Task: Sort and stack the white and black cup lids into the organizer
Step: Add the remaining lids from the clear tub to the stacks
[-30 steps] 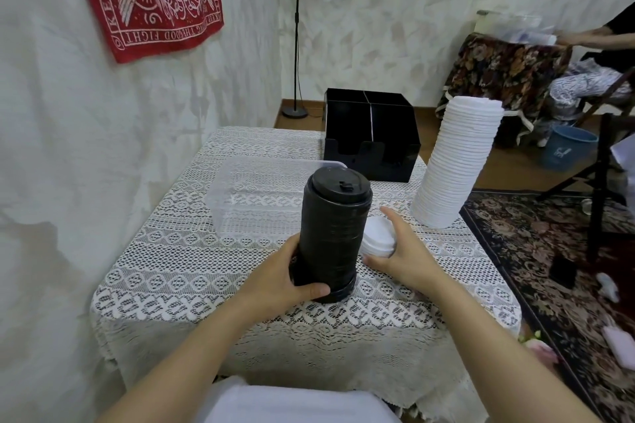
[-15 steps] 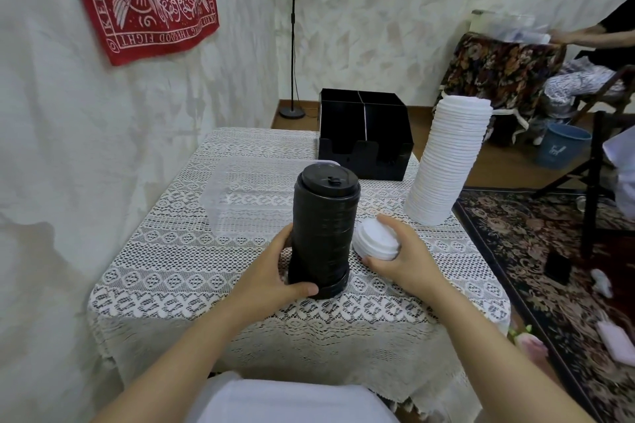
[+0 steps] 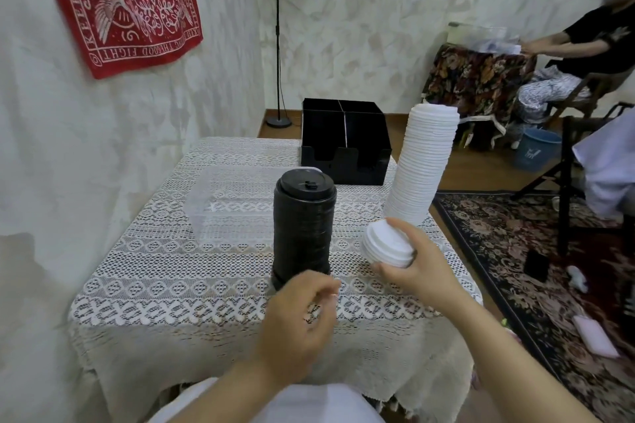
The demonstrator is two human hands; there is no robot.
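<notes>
The person's right hand [image 3: 417, 271] grips a short stack of white lids [image 3: 386, 244], fingers and thumb curled round its rim, the stack tilted on its side; whether it is clear of the lace tablecloth [image 3: 171, 285] I can't tell. The left hand [image 3: 299, 319] hovers low in front of the black lid stack [image 3: 304, 227]; it is blurred, its fingers loosely curled with nothing in them, and it is not touching the stack. That black lid stack stands upright near the middle of the table, a lid with a sip-hole tab on top. To its right and a little farther back rises the tall white lid stack [image 3: 426, 165], leaning to the right toward its top, its foot just behind the lids in the right hand. The black organizer [image 3: 345, 148] sits at the far edge of the table, between the two tall stacks as I look, a cross-shaped divider showing at its top, its insides too dark to make out. A clear plastic container [image 3: 233, 206] lies just beside the black stack, on its left. On the left wall hangs a red bandana [image 3: 120, 0]; a floor lamp pole [image 3: 278, 31] stands in the corner. Off to the right another person [image 3: 591, 41] sits on a chair by a floral-covered table [image 3: 477, 79], a blue bucket [image 3: 536, 151] on the floor near them, a patterned rug [image 3: 508, 244] beside the lace-covered table.
</notes>
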